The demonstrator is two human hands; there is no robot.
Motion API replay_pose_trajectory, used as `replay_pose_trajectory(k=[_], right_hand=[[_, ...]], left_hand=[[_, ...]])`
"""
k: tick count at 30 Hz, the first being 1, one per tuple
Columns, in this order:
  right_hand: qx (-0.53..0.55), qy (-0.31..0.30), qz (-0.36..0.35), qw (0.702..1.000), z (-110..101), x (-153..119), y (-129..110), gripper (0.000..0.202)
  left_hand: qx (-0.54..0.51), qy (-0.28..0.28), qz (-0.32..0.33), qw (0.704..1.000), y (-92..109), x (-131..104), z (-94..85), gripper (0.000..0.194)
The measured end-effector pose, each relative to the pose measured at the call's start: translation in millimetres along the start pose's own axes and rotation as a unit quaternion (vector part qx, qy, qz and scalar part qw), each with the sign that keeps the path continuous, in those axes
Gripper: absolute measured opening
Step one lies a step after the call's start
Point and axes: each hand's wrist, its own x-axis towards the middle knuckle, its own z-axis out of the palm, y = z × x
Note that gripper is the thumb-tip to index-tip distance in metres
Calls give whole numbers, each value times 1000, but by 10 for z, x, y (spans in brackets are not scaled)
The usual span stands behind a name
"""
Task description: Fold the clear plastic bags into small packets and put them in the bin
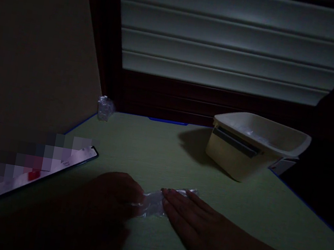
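Observation:
A small clear plastic bag [153, 204] lies on the pale green table, creased and shiny, between my two hands. My left hand [112, 201], dark in shadow, is curled closed at the bag's left end; its fingertips are hard to make out. Flat across the bag's right part rests my right hand [192, 219], fingers stretched out and pressing on the plastic, the thumb held apart near the bottom edge of the view. The hands cover both ends of the bag.
A cream plastic bin [229, 154] with clear plastic inside stands at the back right. Left of my hands lies a phone [47, 171] with a lit screen. Crumpled clear plastic [105, 108] sits in the back left corner by the wall. The light is dim.

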Motion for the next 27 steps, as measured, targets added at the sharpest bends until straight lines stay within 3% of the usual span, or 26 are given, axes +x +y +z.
replay_pose_trajectory(k=[3,5,11,13,15,20,27], right_hand=[[16,-7,26,1000,-1,14,73,66],[7,5,36,999,26,39,147,63],[-62,163,81,981,130,140,301,61],[-49,180,81,979,161,170,255,63],[-21,158,58,986,187,200,170,67],[43,35,17,998,225,264,9,73],[62,8,47,997,199,270,3,71]], left_hand=[[30,-4,37,999,-5,3,2,20],[40,-9,27,999,-23,0,58,26],[41,17,-2,999,10,35,211,24],[50,26,8,998,33,49,220,23],[63,34,25,997,44,59,221,20],[85,22,29,996,49,88,224,31],[93,19,22,995,59,50,249,32]])
